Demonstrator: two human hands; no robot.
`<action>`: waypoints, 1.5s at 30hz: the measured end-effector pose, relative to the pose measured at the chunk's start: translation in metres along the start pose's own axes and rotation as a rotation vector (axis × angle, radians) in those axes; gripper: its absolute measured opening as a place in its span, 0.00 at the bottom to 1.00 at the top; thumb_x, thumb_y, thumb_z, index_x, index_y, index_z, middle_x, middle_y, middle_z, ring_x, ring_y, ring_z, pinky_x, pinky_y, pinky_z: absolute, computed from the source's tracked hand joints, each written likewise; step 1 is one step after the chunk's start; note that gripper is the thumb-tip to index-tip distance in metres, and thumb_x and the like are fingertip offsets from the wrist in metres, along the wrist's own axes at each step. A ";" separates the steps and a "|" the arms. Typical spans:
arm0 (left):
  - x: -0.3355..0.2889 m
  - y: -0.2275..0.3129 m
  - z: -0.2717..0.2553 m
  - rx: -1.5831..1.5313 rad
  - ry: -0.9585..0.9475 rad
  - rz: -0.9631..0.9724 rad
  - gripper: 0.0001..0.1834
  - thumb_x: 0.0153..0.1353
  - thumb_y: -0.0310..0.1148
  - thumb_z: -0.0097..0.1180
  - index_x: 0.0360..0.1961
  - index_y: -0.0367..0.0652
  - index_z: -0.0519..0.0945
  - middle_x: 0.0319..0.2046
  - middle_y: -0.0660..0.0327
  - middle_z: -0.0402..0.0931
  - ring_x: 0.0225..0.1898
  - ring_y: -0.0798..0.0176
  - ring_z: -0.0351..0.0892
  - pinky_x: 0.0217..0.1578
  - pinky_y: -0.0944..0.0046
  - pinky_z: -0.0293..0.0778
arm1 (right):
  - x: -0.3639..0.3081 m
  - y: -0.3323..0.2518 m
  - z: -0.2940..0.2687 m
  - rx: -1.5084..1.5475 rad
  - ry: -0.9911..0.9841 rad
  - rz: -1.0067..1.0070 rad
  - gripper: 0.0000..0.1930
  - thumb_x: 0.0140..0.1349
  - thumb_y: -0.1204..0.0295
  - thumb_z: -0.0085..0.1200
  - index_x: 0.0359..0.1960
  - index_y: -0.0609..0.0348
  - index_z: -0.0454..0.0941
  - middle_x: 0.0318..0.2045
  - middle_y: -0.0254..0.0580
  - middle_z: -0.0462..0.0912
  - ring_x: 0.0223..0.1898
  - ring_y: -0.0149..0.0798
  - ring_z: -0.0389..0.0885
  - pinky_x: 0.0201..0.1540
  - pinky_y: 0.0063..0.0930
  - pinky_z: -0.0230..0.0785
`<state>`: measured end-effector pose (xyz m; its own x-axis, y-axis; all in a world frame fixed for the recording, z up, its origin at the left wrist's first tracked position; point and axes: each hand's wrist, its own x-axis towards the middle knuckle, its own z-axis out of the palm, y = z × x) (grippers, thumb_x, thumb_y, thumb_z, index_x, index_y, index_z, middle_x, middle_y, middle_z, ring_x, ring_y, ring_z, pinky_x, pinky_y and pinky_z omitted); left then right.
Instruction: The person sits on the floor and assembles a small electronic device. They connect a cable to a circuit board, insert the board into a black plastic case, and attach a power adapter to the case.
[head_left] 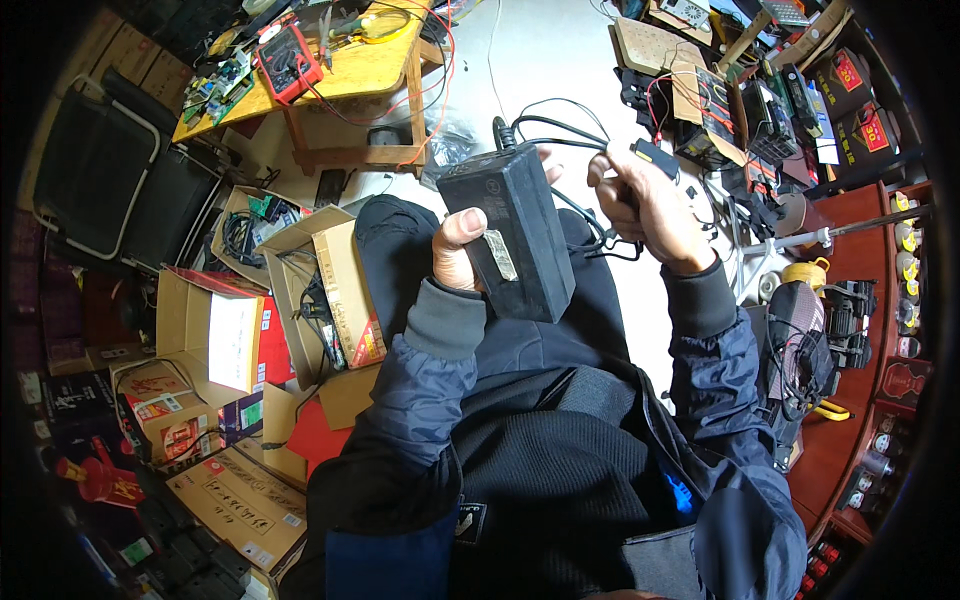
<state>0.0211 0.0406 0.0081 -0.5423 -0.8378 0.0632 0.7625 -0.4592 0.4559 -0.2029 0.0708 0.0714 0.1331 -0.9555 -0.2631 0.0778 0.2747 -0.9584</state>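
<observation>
Left hand (456, 248) wrapped round black adapter (520, 225), thumb on its left side, fingertips showing past far side; adapter tilted, up over person's lap (592, 315). Right hand (655, 210) just beside, fingers curled on black cable (560, 125); pinch looks closed, though hard to be sure from here. Red multimeter (287, 66) on wooden table (365, 78). Open carton (347, 285) near left knee (388, 235).

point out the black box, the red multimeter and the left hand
Black box (529, 230), head view: its broad face
Red multimeter (287, 64), head view: middle of its front
Left hand (455, 252), head view: base of thumb
</observation>
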 end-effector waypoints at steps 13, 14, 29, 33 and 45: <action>-0.003 0.006 -0.003 0.051 -0.010 -0.058 0.51 0.50 0.61 0.67 0.66 0.33 0.71 0.60 0.39 0.74 0.60 0.41 0.78 0.58 0.40 0.80 | -0.003 0.058 0.019 -0.371 -0.218 -0.052 0.32 0.77 0.40 0.44 0.40 0.63 0.81 0.21 0.32 0.71 0.26 0.29 0.69 0.32 0.27 0.64; -0.002 0.010 -0.004 0.128 0.028 -0.042 0.50 0.50 0.63 0.67 0.64 0.35 0.73 0.57 0.40 0.75 0.58 0.40 0.78 0.55 0.38 0.81 | -0.007 0.054 0.018 -0.306 -0.225 -0.001 0.29 0.77 0.43 0.47 0.42 0.62 0.81 0.22 0.30 0.71 0.26 0.27 0.69 0.32 0.26 0.64; -0.006 0.061 -0.035 -0.202 -0.088 -0.120 0.49 0.57 0.56 0.65 0.69 0.30 0.68 0.53 0.35 0.75 0.50 0.40 0.84 0.46 0.43 0.86 | -0.053 0.044 -0.057 -0.310 0.051 -0.173 0.10 0.63 0.75 0.65 0.44 0.66 0.88 0.38 0.37 0.87 0.43 0.32 0.84 0.51 0.27 0.75; -0.003 0.027 -0.021 -0.147 -0.181 -0.319 0.46 0.55 0.41 0.65 0.71 0.25 0.66 0.66 0.28 0.69 0.62 0.37 0.80 0.54 0.47 0.87 | -0.045 0.031 -0.048 -0.284 0.076 -0.267 0.08 0.63 0.77 0.65 0.42 0.66 0.88 0.36 0.37 0.86 0.40 0.31 0.83 0.48 0.26 0.75; -0.014 0.002 -0.038 0.098 -0.207 -0.331 0.55 0.41 0.36 0.68 0.73 0.27 0.63 0.64 0.41 0.74 0.62 0.47 0.79 0.61 0.53 0.79 | 0.008 0.051 -0.005 0.237 0.005 -0.010 0.10 0.72 0.70 0.62 0.50 0.61 0.82 0.35 0.36 0.87 0.23 0.18 0.68 0.23 0.15 0.61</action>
<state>0.0434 0.0400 -0.0257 -0.8199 -0.5680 0.0716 0.5031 -0.6553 0.5635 -0.2023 0.0766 0.0198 0.1261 -0.9587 -0.2548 0.3090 0.2820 -0.9083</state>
